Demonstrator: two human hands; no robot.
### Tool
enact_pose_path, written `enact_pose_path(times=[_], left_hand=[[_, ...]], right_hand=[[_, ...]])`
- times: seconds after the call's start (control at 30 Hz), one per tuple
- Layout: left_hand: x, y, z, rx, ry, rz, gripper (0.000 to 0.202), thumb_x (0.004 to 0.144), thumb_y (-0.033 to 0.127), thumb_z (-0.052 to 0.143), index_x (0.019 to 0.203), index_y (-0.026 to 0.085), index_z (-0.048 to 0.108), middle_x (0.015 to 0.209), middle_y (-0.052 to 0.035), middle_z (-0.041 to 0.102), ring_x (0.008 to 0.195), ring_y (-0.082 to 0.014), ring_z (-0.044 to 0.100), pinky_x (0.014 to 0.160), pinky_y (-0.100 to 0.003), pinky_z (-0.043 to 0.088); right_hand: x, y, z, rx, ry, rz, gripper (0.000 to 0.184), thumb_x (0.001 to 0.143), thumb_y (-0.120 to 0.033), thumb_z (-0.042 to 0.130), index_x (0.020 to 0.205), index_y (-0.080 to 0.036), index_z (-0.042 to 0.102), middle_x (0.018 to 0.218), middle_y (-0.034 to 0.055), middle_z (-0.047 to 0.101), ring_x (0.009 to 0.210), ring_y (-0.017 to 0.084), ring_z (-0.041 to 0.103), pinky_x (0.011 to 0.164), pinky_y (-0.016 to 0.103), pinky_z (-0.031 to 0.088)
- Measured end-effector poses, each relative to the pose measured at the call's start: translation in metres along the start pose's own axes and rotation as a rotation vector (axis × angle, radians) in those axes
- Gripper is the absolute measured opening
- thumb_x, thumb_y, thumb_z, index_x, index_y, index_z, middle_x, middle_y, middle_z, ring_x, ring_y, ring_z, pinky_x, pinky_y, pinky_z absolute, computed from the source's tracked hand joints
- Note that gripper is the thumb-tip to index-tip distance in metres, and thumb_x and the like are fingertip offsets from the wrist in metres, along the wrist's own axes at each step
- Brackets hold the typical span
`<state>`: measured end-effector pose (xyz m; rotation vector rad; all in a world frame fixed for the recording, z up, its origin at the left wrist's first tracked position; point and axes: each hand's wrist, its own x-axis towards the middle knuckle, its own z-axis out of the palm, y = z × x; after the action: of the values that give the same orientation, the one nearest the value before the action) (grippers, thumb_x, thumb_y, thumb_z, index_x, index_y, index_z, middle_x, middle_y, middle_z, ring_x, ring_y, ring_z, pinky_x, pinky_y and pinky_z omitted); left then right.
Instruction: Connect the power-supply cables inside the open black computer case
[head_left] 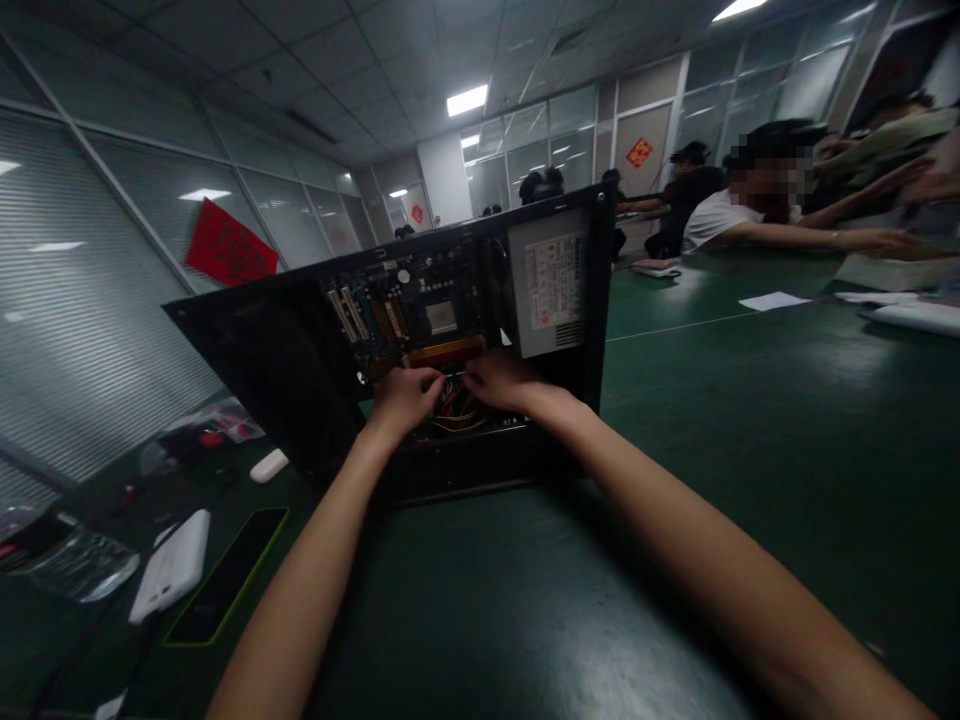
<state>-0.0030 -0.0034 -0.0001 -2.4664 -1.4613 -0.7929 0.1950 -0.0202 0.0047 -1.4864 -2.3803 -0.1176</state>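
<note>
Cables (459, 412) looping roughly lengthwise inside the open computer case (465, 468), near its lower edge, just below and between the curled fingers of left hand (405, 395) and right hand (501, 378), about equally near both, any pinch on a wire too small to tell.

Dim scene, bright ceiling lamps (467, 100), pale glare on green tabletop (570, 630)
</note>
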Motion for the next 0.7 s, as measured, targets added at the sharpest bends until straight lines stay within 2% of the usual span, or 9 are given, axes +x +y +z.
enact_pose_path(times=[0.13,0.27,0.33,0.4,0.47,0.53,0.63,0.7], left_hand=[[-0.004,0.007,-0.006,0.000,-0.018,0.059,0.026,0.095,0.035,0.056,0.097,0.024,0.079,0.093,-0.0050,0.079,0.083,-0.0220,0.073,0.068,-0.028,0.046],[-0.005,0.011,-0.013,-0.011,-0.042,0.103,0.027,0.096,0.034,0.053,0.097,0.023,0.078,0.091,-0.0052,0.078,0.080,-0.0217,0.072,0.066,-0.028,0.044],[-0.005,0.012,-0.015,-0.001,-0.054,0.114,0.027,0.095,0.032,0.052,0.095,0.022,0.078,0.088,-0.0058,0.078,0.078,-0.0222,0.072,0.066,-0.029,0.044],[-0.006,0.013,-0.017,-0.050,-0.073,0.112,0.027,0.093,0.032,0.053,0.091,0.021,0.078,0.084,-0.0060,0.078,0.077,-0.0226,0.071,0.065,-0.029,0.045],[-0.007,0.018,-0.020,-0.237,-0.092,0.077,0.027,0.091,0.037,0.058,0.090,0.019,0.077,0.081,-0.0056,0.077,0.075,-0.0223,0.071,0.064,-0.028,0.047],[-0.010,0.027,-0.026,-0.545,-0.064,-0.018,0.036,0.089,0.050,0.059,0.091,0.017,0.075,0.072,-0.0045,0.074,0.067,-0.0208,0.070,0.058,-0.027,0.050],[-0.016,0.049,-0.041,-0.996,0.023,-0.157,0.062,0.090,0.072,0.043,0.091,0.016,0.070,0.054,-0.0017,0.063,0.054,-0.0189,0.065,0.049,-0.026,0.051],[-0.022,0.065,-0.054,-1.172,0.071,-0.084,0.069,0.086,0.080,0.040,0.089,0.017,0.068,0.059,-0.0027,0.063,0.065,-0.0207,0.069,0.054,-0.027,0.056]], right_hand=[[-0.003,-0.001,0.001,0.070,0.035,-0.091,0.036,0.099,-0.035,0.045,0.101,-0.017,0.076,0.100,0.0119,0.076,0.090,0.023,0.069,0.070,0.028,0.041],[-0.005,-0.003,0.004,0.332,0.082,-0.144,0.032,0.098,-0.033,0.049,0.097,-0.016,0.076,0.091,0.0091,0.076,0.082,0.019,0.067,0.066,0.026,0.037],[-0.005,-0.005,0.008,0.512,0.054,-0.210,0.028,0.096,-0.028,0.051,0.093,-0.014,0.075,0.084,0.0064,0.074,0.075,0.017,0.064,0.064,0.025,0.037],[-0.007,-0.010,0.010,0.729,-0.047,-0.285,0.026,0.095,-0.027,0.053,0.087,-0.012,0.073,0.075,0.0033,0.070,0.068,0.014,0.060,0.062,0.024,0.037],[-0.010,-0.019,0.007,1.013,-0.167,-0.336,0.030,0.094,-0.035,0.055,0.082,-0.012,0.069,0.068,0.0009,0.066,0.061,0.011,0.057,0.059,0.023,0.039],[-0.014,-0.033,-0.003,1.346,-0.235,-0.356,0.039,0.093,-0.048,0.056,0.081,-0.013,0.066,0.064,-0.0006,0.062,0.056,0.010,0.054,0.053,0.021,0.039],[-0.021,-0.054,-0.029,1.788,-0.224,-0.455,0.043,0.091,-0.059,0.055,0.079,-0.017,0.062,0.058,-0.0039,0.054,0.049,0.009,0.049,0.047,0.020,0.036],[-0.024,-0.064,-0.050,2.018,-0.171,-0.625,0.043,0.093,-0.059,0.052,0.075,-0.021,0.060,0.054,-0.0058,0.047,0.045,0.009,0.043,0.046,0.021,0.036]])
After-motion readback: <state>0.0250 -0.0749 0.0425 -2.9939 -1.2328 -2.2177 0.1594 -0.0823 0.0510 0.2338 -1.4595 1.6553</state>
